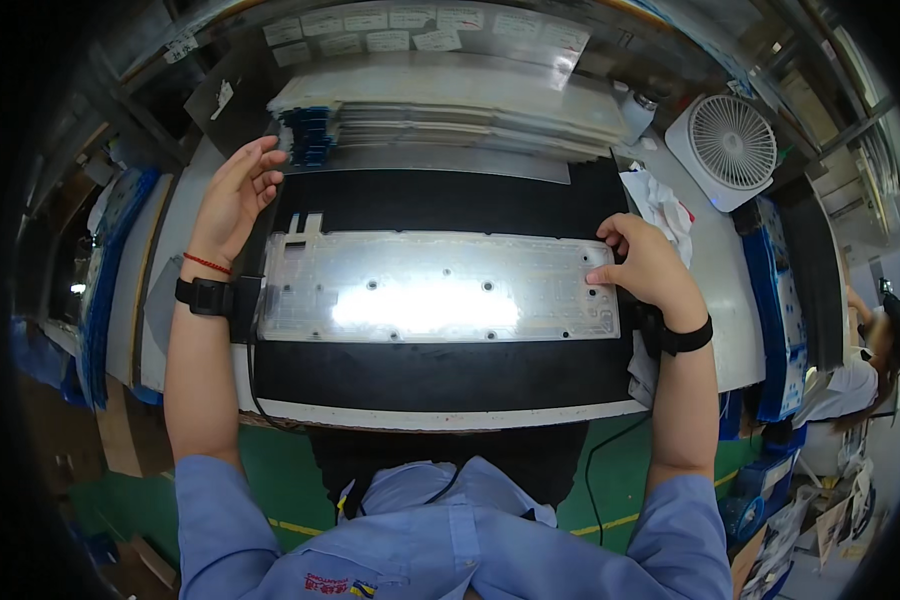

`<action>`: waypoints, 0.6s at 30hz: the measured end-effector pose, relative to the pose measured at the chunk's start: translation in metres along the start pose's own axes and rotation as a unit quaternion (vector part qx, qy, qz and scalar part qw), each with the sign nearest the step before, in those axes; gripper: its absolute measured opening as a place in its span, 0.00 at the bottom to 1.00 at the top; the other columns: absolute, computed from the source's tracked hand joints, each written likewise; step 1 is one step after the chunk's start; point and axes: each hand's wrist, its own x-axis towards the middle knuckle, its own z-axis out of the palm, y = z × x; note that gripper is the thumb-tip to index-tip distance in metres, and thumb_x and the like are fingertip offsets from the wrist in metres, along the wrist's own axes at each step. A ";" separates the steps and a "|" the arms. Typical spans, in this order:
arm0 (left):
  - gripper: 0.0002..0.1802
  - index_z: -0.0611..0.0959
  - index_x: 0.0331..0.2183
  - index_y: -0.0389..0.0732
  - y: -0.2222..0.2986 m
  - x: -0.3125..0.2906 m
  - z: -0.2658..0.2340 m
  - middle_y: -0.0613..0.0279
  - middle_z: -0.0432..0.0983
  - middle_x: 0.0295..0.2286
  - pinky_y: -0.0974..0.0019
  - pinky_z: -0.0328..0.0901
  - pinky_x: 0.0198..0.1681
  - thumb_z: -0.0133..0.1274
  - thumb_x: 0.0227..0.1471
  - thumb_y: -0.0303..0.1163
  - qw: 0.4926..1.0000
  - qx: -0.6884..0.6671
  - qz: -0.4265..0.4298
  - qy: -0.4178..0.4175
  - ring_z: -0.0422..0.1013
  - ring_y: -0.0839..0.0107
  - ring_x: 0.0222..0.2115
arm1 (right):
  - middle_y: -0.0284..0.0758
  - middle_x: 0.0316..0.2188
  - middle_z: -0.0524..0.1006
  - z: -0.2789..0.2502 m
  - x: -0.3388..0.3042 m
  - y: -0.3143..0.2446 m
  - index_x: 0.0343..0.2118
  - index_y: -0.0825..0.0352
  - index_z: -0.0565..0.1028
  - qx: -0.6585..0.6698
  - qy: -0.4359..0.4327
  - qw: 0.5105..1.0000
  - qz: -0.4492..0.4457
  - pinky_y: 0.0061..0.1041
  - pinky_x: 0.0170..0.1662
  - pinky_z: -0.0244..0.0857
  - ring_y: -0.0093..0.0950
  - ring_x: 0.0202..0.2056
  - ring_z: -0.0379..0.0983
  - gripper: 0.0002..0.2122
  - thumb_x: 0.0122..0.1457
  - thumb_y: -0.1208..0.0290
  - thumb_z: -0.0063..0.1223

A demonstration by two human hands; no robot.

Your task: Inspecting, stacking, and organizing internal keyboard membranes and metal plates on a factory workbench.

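Note:
A long translucent keyboard membrane (pixel 410 262) lies flat on a black mat (pixel 440 375) in front of me, with a short connector tail at its upper left. Glare covers part of its middle. My right hand (pixel 652 265) is at the membrane's right end, thumb on the sheet and fingers curled at the upper right corner. My left hand (pixel 238 190) is raised beyond the membrane's upper left corner, holding nothing, its fingers loosely bent and apart. It is close to the left end of a stack of membrane sheets (pixel 470 125), where dark blue tails stick out.
A white fan (pixel 720 150) stands at the back right, near a small bottle (pixel 638 112) and crumpled white cloth (pixel 660 210). Blue-edged stacks (pixel 778 300) flank the table's right side. Cables hang at the front edge. Another person (pixel 870 360) is at the far right.

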 end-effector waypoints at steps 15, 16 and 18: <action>0.19 0.73 0.50 0.38 0.000 -0.001 0.003 0.65 0.75 0.38 0.77 0.65 0.37 0.42 0.63 0.39 1.000 0.006 -0.012 0.001 0.69 0.79 0.34 | 0.30 0.26 0.72 -0.001 -0.004 0.017 0.35 0.70 0.75 0.219 -0.043 0.975 -0.005 0.22 0.33 0.63 0.20 0.28 0.67 0.09 0.52 0.74 0.59; 0.19 0.73 0.50 0.38 -0.001 0.000 0.001 0.65 0.75 0.38 0.77 0.65 0.38 0.42 0.63 0.39 1.000 0.006 -0.014 -0.005 0.70 0.79 0.35 | 0.27 0.24 0.73 0.001 -0.003 0.017 0.35 0.71 0.75 0.232 -0.028 0.972 -0.027 0.19 0.31 0.62 0.17 0.26 0.66 0.07 0.53 0.77 0.56; 0.19 0.73 0.50 0.38 -0.001 -0.001 -0.001 0.64 0.75 0.39 0.76 0.65 0.39 0.42 0.63 0.39 1.000 0.018 -0.015 -0.004 0.70 0.78 0.35 | 0.26 0.25 0.73 -0.003 0.000 0.019 0.34 0.70 0.75 0.257 0.006 0.966 -0.014 0.17 0.30 0.61 0.15 0.26 0.66 0.06 0.53 0.78 0.55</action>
